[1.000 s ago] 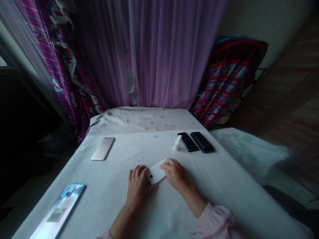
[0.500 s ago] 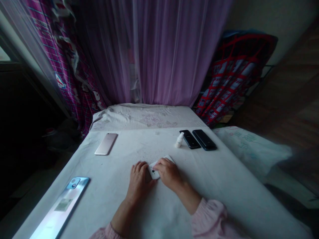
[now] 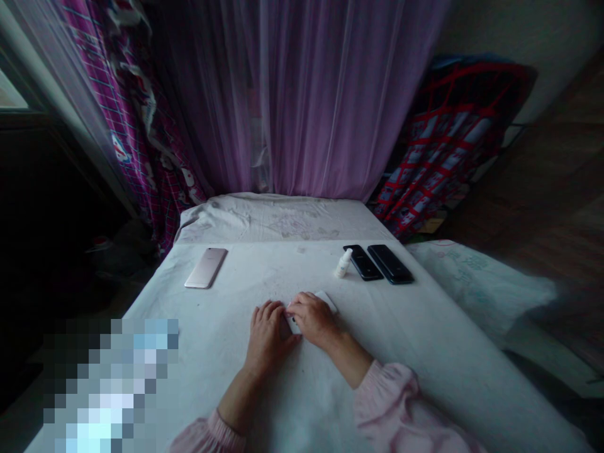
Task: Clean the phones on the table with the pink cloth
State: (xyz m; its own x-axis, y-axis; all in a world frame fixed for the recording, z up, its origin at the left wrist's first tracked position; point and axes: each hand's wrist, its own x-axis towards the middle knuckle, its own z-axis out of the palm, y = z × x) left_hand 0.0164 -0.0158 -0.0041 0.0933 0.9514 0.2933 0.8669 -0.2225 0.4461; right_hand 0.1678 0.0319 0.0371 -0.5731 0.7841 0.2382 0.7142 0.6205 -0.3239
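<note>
A white phone (image 3: 326, 301) lies back side up on the cloth, mostly covered by my hands; a dark camera spot shows between them. Along its left side, my left hand (image 3: 267, 333) steadies it, with thumb and fingers about the near end. My right hand (image 3: 315, 322) is over the phone with fingertips pinched together by the camera. Something small and pinkish shows at those fingertips, too small to make out. Beyond my right hand stands a small white spray bottle (image 3: 343, 264).
Two dark phones (image 3: 366, 263) (image 3: 391, 264) lie side by side right of the bottle. A rose-gold phone (image 3: 206, 268) rests at the left on the white tablecloth (image 3: 264, 264). The lower left is pixelated. Purple curtains (image 3: 321, 100) hang behind the table.
My right fingertips have shifted left and up over the phone's camera end, toward my left fingers. My left hand stays at the phone's edge. The view has shifted slightly.
</note>
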